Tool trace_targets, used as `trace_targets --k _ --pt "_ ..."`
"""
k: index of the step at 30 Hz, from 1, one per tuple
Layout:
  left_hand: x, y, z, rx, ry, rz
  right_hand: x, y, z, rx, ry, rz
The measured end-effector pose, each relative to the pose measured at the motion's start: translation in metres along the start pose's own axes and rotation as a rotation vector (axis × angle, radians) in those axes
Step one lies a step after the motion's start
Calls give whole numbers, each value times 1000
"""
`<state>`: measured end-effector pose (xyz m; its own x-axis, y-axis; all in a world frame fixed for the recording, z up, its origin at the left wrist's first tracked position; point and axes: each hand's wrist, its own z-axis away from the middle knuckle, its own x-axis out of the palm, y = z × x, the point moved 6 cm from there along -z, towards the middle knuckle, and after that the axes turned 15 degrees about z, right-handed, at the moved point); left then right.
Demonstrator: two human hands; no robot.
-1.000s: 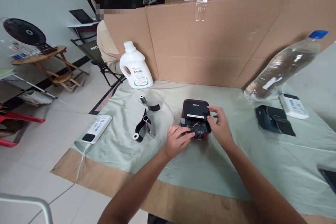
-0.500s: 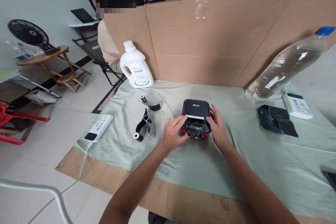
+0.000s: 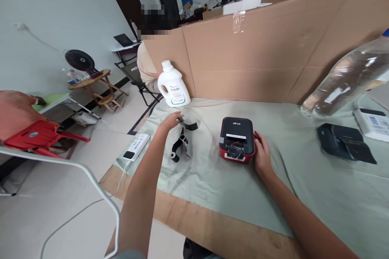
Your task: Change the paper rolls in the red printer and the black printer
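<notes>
A small black-and-red label printer (image 3: 237, 131) sits on the green cloth, with dark glossy film over its front opening. Along its right side rests my right hand (image 3: 261, 153), fingers loosely extended against the casing. My left hand (image 3: 170, 121) is over to the left, fingertips closed around the roll end of a black ribbon strip (image 3: 191, 126). That roll is mostly covered by the fingers. Just below lies a second black ribbon (image 3: 176, 145) with its small rolls, curled on the cloth.
A white detergent bottle (image 3: 174, 85) and a cardboard panel (image 3: 237, 56) stand behind. Left lies a white power bank (image 3: 136, 147) with a cable. At right are a leaning plastic bottle (image 3: 343, 79), a dark case (image 3: 340, 141) and a white box (image 3: 373, 123). Another person (image 3: 147, 62) sits beyond.
My left hand has left the printer and moved left to the upper black ribbon. My right hand stays at the printer's right side. The view has swung left.
</notes>
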<state>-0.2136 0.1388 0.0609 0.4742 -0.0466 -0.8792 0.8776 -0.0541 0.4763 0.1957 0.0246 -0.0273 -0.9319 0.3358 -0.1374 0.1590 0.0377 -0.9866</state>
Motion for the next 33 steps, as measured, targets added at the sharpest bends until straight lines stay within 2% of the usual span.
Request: trace_targets --k 2,4,6,9,13,16,17,19,21,22,23,24,26,28,30,31,33 --pt "0 0 1 -20 40 -29 0 -2 1 14 -2 4" --pt "-6 -3 17 -53 115 -58 -1 -2 2 29 -2 -6" --pt "-17 -12 46 -111 203 -97 -2 -1 3 35 -12 -9" --pt "-29 -33 106 -272 321 -181 -2 0 4 28 -34 2" --pt "-7 -53 172 -402 223 -176 0 -2 5 28 -31 35" --pt "9 -55 194 -412 155 -131 2 -9 5 4 -31 52" --pt "9 -52 196 -395 176 -108 1 -11 5 -3 -30 57" --pt "-4 -39 197 -344 357 -40 -3 -12 10 -1 -28 65" --pt "-18 -14 196 -257 624 101 -9 -9 18 -1 -53 66" --pt "-18 2 193 -207 719 209 -11 -6 23 -13 -89 69" --pt "-11 21 185 -144 733 341 -12 -4 29 -37 -141 79" --pt "3 42 173 -79 659 490 -12 -2 34 -71 -199 99" --pt "48 91 145 24 336 745 -12 -1 43 -149 -282 175" --pt "97 135 125 73 28 881 -14 -3 47 -214 -268 264" --pt "127 158 115 64 -61 974 -16 -9 49 -270 -202 347" --pt "135 162 112 52 -61 1007 -16 -14 49 -297 -175 384" --pt "135 158 110 22 -18 1051 -9 -24 47 -350 -155 446"
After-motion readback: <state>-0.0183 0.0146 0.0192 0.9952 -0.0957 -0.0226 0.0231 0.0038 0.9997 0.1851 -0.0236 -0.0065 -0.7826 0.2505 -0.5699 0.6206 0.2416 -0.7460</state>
